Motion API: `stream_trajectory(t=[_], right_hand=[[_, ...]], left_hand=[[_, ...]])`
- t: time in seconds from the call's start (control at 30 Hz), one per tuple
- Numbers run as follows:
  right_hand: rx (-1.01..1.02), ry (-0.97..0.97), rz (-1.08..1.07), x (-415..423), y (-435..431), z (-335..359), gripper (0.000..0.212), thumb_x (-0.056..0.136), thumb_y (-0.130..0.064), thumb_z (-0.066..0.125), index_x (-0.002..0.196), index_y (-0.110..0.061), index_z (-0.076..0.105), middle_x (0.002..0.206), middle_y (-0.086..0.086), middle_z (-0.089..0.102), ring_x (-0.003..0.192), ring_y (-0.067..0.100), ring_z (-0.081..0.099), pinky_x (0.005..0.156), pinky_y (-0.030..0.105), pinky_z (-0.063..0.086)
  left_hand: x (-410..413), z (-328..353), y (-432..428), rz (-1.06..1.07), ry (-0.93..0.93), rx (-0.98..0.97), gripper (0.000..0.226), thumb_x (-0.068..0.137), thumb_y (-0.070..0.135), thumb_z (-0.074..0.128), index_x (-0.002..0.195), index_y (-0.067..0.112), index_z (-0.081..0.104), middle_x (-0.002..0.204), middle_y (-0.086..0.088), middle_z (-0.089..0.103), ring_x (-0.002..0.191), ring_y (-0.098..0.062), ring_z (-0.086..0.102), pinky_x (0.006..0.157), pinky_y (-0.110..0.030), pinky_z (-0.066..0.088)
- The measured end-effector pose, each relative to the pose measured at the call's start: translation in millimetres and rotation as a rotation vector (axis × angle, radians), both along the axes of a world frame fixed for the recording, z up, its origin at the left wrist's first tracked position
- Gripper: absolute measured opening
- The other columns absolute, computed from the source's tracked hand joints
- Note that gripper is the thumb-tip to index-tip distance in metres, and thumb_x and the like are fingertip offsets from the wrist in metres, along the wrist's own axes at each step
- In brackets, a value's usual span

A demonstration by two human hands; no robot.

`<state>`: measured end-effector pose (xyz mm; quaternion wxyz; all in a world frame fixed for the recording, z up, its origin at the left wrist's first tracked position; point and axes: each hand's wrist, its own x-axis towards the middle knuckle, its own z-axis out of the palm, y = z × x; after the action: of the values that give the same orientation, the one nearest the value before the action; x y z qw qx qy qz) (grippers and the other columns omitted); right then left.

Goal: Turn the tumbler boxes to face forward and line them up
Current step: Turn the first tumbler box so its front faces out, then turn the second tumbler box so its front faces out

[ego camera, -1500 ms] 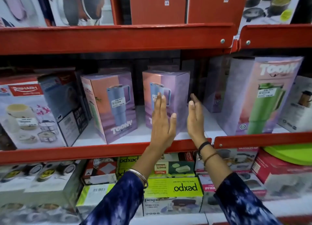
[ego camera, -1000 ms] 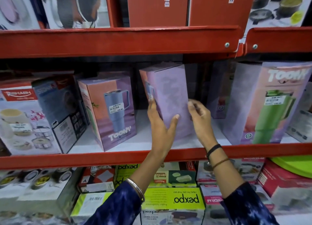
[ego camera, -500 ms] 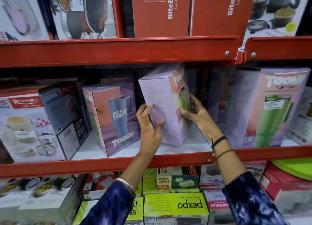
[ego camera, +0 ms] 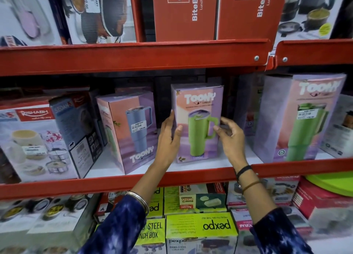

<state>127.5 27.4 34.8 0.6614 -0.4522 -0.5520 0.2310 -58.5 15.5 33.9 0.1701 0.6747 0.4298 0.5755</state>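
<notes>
Centre frame: upright lilac cardboard tumbler box, green mug printed (ego camera: 198, 124), front-facing on red metal shelf (ego camera: 133, 181). Left hand (ego camera: 168, 141) grips its left edge; right hand (ego camera: 231, 137), fingers loosely curled, touches the right. Left of centre: angled blue-mug box (ego camera: 129, 131).

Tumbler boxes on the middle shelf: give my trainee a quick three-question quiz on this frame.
1. True or false: the middle box shows a green tumbler on its front.
2. Which hand touches that box's left edge: A) left hand B) right hand?
3. Fill in: the blue tumbler box stands with its front angled, so it is not yet ____ with the others.

Key: 1 true; 2 A; 3 lined up.
</notes>
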Motion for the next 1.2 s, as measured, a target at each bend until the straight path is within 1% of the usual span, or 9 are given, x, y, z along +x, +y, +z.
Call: stream_trajectory(t=[0.13, 0.27, 0.37, 0.47, 0.53, 0.6, 0.77, 0.93, 1.2], right_hand=[[0.002, -0.044, -0.027, -4, -5, -4, 0.037, 0.080, -0.013, 0.068, 0.117, -0.010, 0.062, 0.110, 0.008, 0.068, 0.094, 0.016, 0.062, 0.090, 0.037, 0.052], [-0.015, -0.077, -0.052, -3, -6, -10, 0.035, 0.081, -0.019, 0.068, 0.114, -0.011, 0.064, 0.113, 0.006, 0.068, 0.100, 0.014, 0.061, 0.089, 0.025, 0.049], [-0.015, -0.084, -0.052, -2, -7, -13, 0.024, 0.082, -0.016, 0.066, 0.105, -0.009, 0.063, 0.105, 0.006, 0.068, 0.090, 0.003, 0.059, 0.079, 0.009, 0.046], [-0.031, -0.074, -0.060, -3, -9, -16, 0.019, 0.083, -0.017, 0.065, 0.100, -0.008, 0.064, 0.100, 0.008, 0.068, 0.091, 0.015, 0.062, 0.085, 0.028, 0.052], [-0.032, -0.071, -0.099, -7, -9, -19, 0.021, 0.084, -0.021, 0.065, 0.101, -0.008, 0.062, 0.102, 0.007, 0.066, 0.093, 0.016, 0.061, 0.083, 0.029, 0.051], [-0.006, -0.084, -0.188, -16, -13, -23, 0.030, 0.084, -0.027, 0.064, 0.108, -0.010, 0.058, 0.111, 0.004, 0.060, 0.100, 0.015, 0.055, 0.081, 0.020, 0.043], [0.214, -0.017, -0.302, -62, -34, -31, 0.032, 0.087, -0.021, 0.061, 0.115, -0.010, 0.051, 0.123, 0.011, 0.047, 0.115, 0.022, 0.047, 0.094, 0.004, 0.029], [0.247, -0.047, -0.087, -134, -51, -30, 0.032, 0.088, -0.024, 0.053, 0.119, -0.016, 0.051, 0.129, 0.008, 0.049, 0.125, 0.021, 0.044, 0.108, 0.032, 0.036], [0.125, -0.122, 0.106, -234, -61, -18, 0.062, 0.088, -0.029, 0.058, 0.141, -0.013, 0.031, 0.150, 0.005, 0.034, 0.139, 0.016, 0.029, 0.114, 0.023, 0.022]], left_hand=[[-6, -7, 5, -0.037, -0.028, -0.046, 0.053, 0.099, 0.032, 0.041, 0.148, 0.024, 0.022, 0.153, -0.002, 0.035, 0.138, -0.016, 0.035, 0.113, -0.029, 0.029], [-6, -9, 5, -0.032, 0.005, -0.105, 0.062, 0.092, 0.048, 0.034, 0.149, 0.028, 0.019, 0.146, -0.005, 0.047, 0.122, -0.011, 0.045, 0.088, -0.008, 0.033], [-3, -8, 5, -0.021, 0.038, -0.109, 0.074, 0.082, 0.061, 0.026, 0.149, 0.032, 0.015, 0.141, 0.000, 0.050, 0.105, -0.008, 0.052, 0.082, -0.018, 0.039], [-2, -6, 4, 0.009, 0.052, -0.135, 0.061, 0.093, 0.045, 0.032, 0.149, 0.031, 0.013, 0.136, -0.008, 0.055, 0.088, -0.015, 0.058, 0.079, -0.029, 0.044], [-5, -9, 3, 0.000, 0.051, -0.111, 0.058, 0.097, 0.035, 0.040, 0.149, 0.027, 0.015, 0.146, -0.008, 0.046, 0.108, -0.022, 0.059, 0.089, -0.023, 0.039], [-9, -13, -4, 0.014, 0.021, -0.059, 0.056, 0.098, 0.032, 0.042, 0.148, 0.025, 0.018, 0.155, -0.002, 0.032, 0.138, -0.020, 0.036, 0.106, -0.025, 0.029], [-32, -15, -36, 0.099, -0.060, 0.251, 0.041, 0.099, 0.014, 0.043, 0.139, 0.020, 0.035, 0.147, 0.008, 0.037, 0.141, -0.003, 0.026, 0.115, -0.020, 0.022], [-85, -21, -47, 0.272, -0.025, 0.556, 0.036, 0.094, 0.011, 0.045, 0.129, 0.010, 0.045, 0.141, -0.005, 0.042, 0.142, -0.032, 0.026, 0.119, -0.046, 0.019], [-164, -11, -24, 0.257, -0.311, 0.186, 0.045, 0.093, 0.023, 0.042, 0.138, 0.021, 0.035, 0.147, -0.003, 0.033, 0.138, -0.014, 0.030, 0.115, -0.028, 0.023]])
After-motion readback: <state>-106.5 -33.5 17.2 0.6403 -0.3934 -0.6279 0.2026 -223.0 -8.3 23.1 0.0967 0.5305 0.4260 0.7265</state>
